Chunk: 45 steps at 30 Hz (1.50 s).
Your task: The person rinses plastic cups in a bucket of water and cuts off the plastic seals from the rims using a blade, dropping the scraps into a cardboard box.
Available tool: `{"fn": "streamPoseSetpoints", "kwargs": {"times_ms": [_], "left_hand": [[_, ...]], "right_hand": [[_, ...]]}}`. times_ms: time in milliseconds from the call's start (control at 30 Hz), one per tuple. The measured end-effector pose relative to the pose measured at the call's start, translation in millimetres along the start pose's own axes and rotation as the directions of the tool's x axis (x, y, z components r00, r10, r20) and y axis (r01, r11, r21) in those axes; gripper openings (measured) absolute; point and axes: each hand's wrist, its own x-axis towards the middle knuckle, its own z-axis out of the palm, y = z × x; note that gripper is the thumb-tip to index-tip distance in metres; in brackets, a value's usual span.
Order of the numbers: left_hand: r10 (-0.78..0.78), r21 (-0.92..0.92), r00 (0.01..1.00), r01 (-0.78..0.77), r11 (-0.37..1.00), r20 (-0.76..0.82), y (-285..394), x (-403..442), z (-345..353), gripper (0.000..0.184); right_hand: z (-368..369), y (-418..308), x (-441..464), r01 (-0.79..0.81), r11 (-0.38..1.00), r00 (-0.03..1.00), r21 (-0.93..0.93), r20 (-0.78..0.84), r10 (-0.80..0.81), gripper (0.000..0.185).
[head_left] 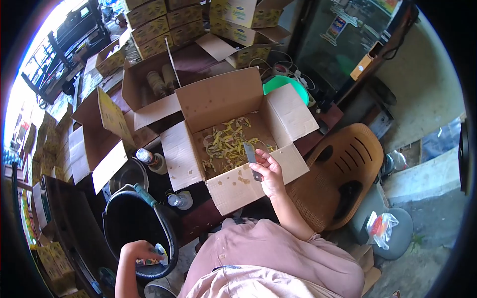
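Note:
My right hand (271,174) is closed around the dark handle of a knife (249,153), its blade pointing up and away from me. Below the blade is an open cardboard box (226,102) with yellow-green strips, like peelings, (226,141) scattered over its bottom. On the left, my left hand (136,250) reaches over the rim of a black bucket (171,233). Its fingers are curled on a small colourful plastic packet (158,256), whose contents I cannot make out. The bucket's inside is dark.
Beyond the box stand stacked yellow cartons (149,22) and another open box (149,82). A brown plastic chair (343,174) is at the right, a green basin (285,87) behind. A jar (149,158) and a clear plastic cup (180,200) stand left of the box.

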Motion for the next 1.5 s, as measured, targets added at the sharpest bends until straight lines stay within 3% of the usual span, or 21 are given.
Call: {"fn": "streamPoseSetpoints", "kwargs": {"times_ms": [167, 200, 233, 367, 400, 467, 567, 600, 667, 733, 867, 933, 1000, 1067, 1133, 1233, 1333, 1400, 1433, 1467, 1500], "left_hand": [[-0.022, 0.061, 0.996, 0.027, 0.998, -0.084, -21, 16, 5, 0.068], [-0.085, -0.103, 0.994, 0.091, 0.990, 0.064, -11, 6, 4, 0.067], [-0.097, -0.083, 0.994, 0.101, 0.991, 0.050, -7, 2, 2, 0.068], [-0.037, 0.098, 0.982, 0.056, 0.994, -0.184, -19, 20, 16, 0.068], [-0.149, -0.035, 0.989, 0.149, 0.988, -0.016, -1, 5, 10, 0.065], [-0.177, -0.081, 0.984, 0.176, 0.981, -0.014, -1, 6, 12, 0.061], [-0.147, -0.062, 0.951, 0.135, 0.989, -0.271, 8, -2, 15, 0.057], [-0.242, -0.193, 0.968, 0.225, 0.955, -0.066, 19, -12, 10, 0.055], [-0.255, -0.150, 0.965, 0.242, 0.959, -0.069, 17, -10, 9, 0.054], [-0.329, -0.146, 0.917, 0.302, 0.942, -0.226, 23, -10, 8, 0.052], [-0.323, -0.343, 0.946, 0.308, 0.888, 0.014, 11, 2, 15, 0.050], [-0.366, -0.484, 0.927, 0.287, 0.827, -0.075, 15, -15, 11, 0.046], [-0.407, -0.557, 0.705, 0.021, 0.830, -0.580, 4, -22, 20, 0.038], [-0.358, -0.437, 0.260, -0.385, 0.813, -0.897, 6, -26, 19, 0.031], [-0.461, -0.450, 0.045, -0.318, 0.835, -0.886, 5, -36, 13, 0.032], [-0.609, -0.455, -0.163, -0.525, 0.719, -0.776, 30, -40, -3, 0.039], [-0.671, -0.530, -0.101, -0.531, 0.661, -0.735, 41, -42, -7, 0.042], [-0.578, -0.592, 0.184, -0.450, 0.669, -0.795, 22, -30, 14, 0.045], [-0.588, -0.684, 0.365, -0.249, 0.686, -0.722, 8, -27, 28, 0.044], [-0.655, -0.788, 0.469, -0.170, 0.592, -0.593, 10, -29, 34, 0.044], [-0.673, -0.772, 0.491, 0.000, 0.635, -0.554, 31, -40, 27, 0.044]], "right_hand": [[-3, 6, 5, -0.006, 1.000, 1.000, 0.007, -0.004, 0.006, 0.042], [-3, 7, 5, -0.009, 1.000, 1.000, 0.009, 0.007, 0.009, 0.042], [-2, 8, 6, -0.011, 1.000, 1.000, 0.010, 0.021, 0.011, 0.042], [-2, 2, 12, -0.021, 1.000, 0.998, -0.003, 0.057, 0.021, 0.044], [-2, 1, 13, -0.022, 1.000, 0.998, -0.007, 0.062, 0.023, 0.044], [-3, -4, 18, -0.043, 0.999, 0.996, -0.023, 0.074, 0.044, 0.044], [-7, -16, 28, -0.051, 0.998, 0.995, -0.026, 0.089, 0.053, 0.044], [-8, -17, 30, -0.051, 0.999, 0.995, -0.017, 0.088, 0.052, 0.044], [-11, -18, 31, -0.071, 0.997, 0.993, -0.013, 0.094, 0.072, 0.043], [-20, -27, 39, -0.074, 0.997, 0.992, -0.021, 0.105, 0.076, 0.043], [-38, -32, 45, -0.108, 0.994, 0.990, 0.004, 0.092, 0.107, 0.042], [-45, -35, 50, -0.138, 0.990, 0.986, 0.040, 0.097, 0.134, 0.042], [-50, -39, 53, -0.153, 0.986, 0.986, 0.070, 0.079, 0.148, 0.041], [-56, -39, 54, -0.182, 0.978, 0.982, 0.104, 0.070, 0.175, 0.040], [-61, -39, 56, -0.218, 0.966, 0.975, 0.138, 0.075, 0.210, 0.039], [-67, -38, 56, -0.271, 0.952, 0.963, 0.146, 0.060, 0.265, 0.038], [-69, -45, 52, -0.282, 0.949, 0.959, 0.139, 0.059, 0.276, 0.036], [-73, -47, 49, -0.270, 0.951, 0.963, 0.154, 0.065, 0.263, 0.037], [-75, -48, 47, -0.267, 0.951, 0.964, 0.157, 0.068, 0.259, 0.037], [-78, -47, 47, -0.269, 0.951, 0.963, 0.156, 0.060, 0.262, 0.037], [-82, -45, 46, -0.270, 0.950, 0.963, 0.157, 0.051, 0.265, 0.036]]}}
